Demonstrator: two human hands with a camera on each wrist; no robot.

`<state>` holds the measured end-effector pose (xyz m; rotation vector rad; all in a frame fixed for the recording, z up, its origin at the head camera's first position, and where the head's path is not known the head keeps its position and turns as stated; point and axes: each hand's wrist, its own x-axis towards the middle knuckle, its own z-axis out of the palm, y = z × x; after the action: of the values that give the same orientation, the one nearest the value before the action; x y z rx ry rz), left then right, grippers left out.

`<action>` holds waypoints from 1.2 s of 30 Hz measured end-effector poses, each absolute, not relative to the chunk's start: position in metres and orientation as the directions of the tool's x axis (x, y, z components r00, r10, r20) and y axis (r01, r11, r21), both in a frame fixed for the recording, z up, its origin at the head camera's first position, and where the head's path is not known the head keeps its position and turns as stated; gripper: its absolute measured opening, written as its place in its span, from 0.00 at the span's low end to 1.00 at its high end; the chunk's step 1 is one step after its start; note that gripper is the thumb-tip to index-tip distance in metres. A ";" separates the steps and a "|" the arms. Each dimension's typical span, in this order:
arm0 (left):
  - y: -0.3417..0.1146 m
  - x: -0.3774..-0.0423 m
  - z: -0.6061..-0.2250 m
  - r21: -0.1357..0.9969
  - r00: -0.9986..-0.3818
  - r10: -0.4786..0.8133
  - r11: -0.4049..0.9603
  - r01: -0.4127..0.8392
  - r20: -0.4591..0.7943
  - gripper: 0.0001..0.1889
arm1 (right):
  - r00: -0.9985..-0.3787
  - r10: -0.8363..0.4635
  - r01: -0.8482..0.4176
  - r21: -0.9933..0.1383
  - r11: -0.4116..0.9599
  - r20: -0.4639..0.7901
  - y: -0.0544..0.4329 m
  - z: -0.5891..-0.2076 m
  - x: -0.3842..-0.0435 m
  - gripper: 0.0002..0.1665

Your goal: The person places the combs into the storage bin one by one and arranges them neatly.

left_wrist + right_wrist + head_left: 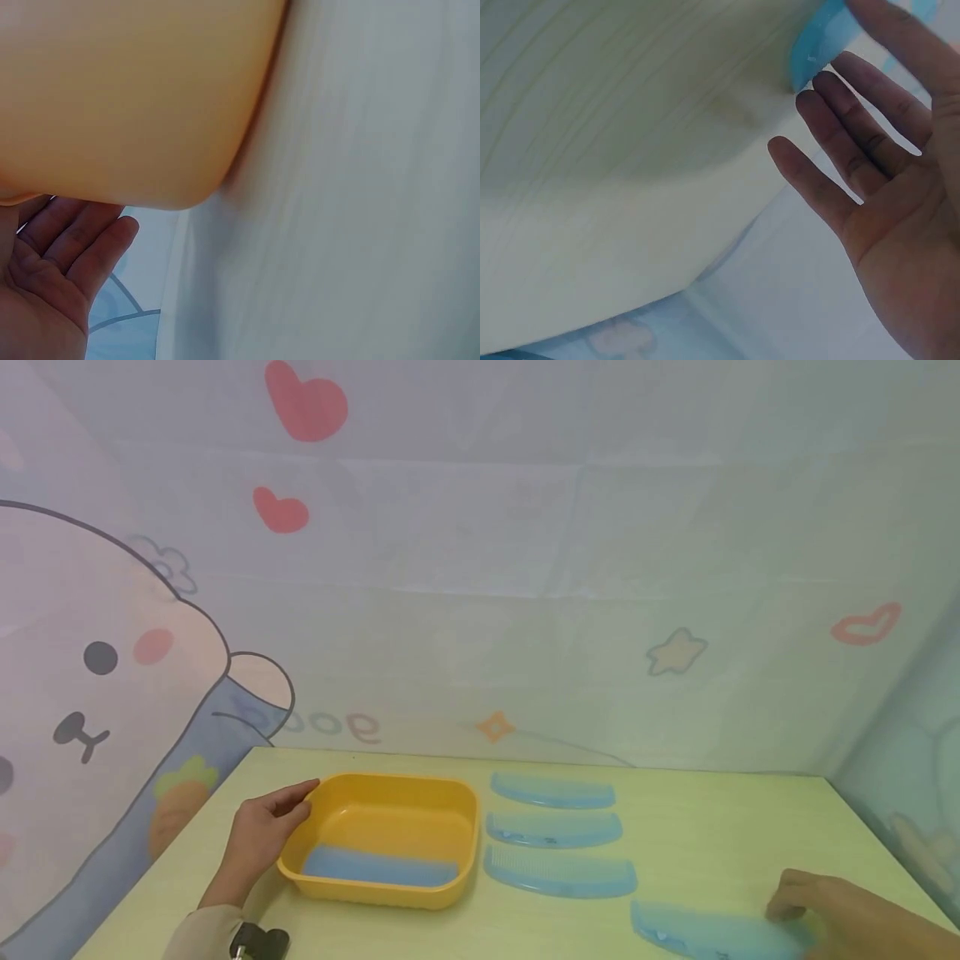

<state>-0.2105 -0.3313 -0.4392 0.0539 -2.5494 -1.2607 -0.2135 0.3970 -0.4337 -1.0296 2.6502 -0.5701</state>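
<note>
in the head view, a blue comb (693, 931) lies at the near right of the pale tabletop (712, 843), its long axis running left to right, the right end slightly nearer, teeth facing far and curved spine near. the right grip (832, 902) is at its right end, blurred. farther and to the left, three more combs (559, 872) lie in a near-to-far row, apart, each lengthwise left to right. just left of these stands a yellow tray (378, 895); a bluish comb (378, 867) lies inside toward its near wall, also lengthwise left to right. the left grip (262, 831) is at the tray's left rim.

in the left wrist view, its fingers are loosely extended, partly hidden behind the tray, not curled tightly round anything.

in the right wrist view, the fingers reach out nearly straight, with the thumb apart from them and overlapping the comb; only part of the comb shows. whether thumb and fingers pinch it, i cannot tell.
</note>
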 end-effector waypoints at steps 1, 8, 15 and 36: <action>-0.331 -0.210 -0.439 0.782 -0.955 -0.164 0.615 0.096 0.247 0.19 | -0.702 -0.710 -0.628 -0.429 0.649 -0.047 0.398 -0.434 -0.212 0.23; -0.330 -0.209 -0.440 0.784 -0.952 -0.170 0.613 0.099 0.253 0.19 | -0.792 -0.580 -0.485 -0.379 0.788 -0.193 0.394 -0.426 -0.205 0.29; -0.331 -0.209 -0.440 0.785 -0.951 -0.178 0.612 0.095 0.253 0.19 | -0.797 -0.541 -0.385 -0.463 0.798 -0.269 0.394 -0.424 -0.206 0.28; -0.330 -0.206 -0.438 0.792 -0.952 -0.182 0.604 0.088 0.245 0.19 | -0.748 -0.655 -0.560 -0.427 0.710 -0.110 0.382 -0.416 -0.200 0.31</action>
<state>-0.2057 -0.3305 -0.4376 0.0767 -2.5331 -1.2740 -0.2002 0.3823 -0.4160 -0.9645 2.6646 -0.5434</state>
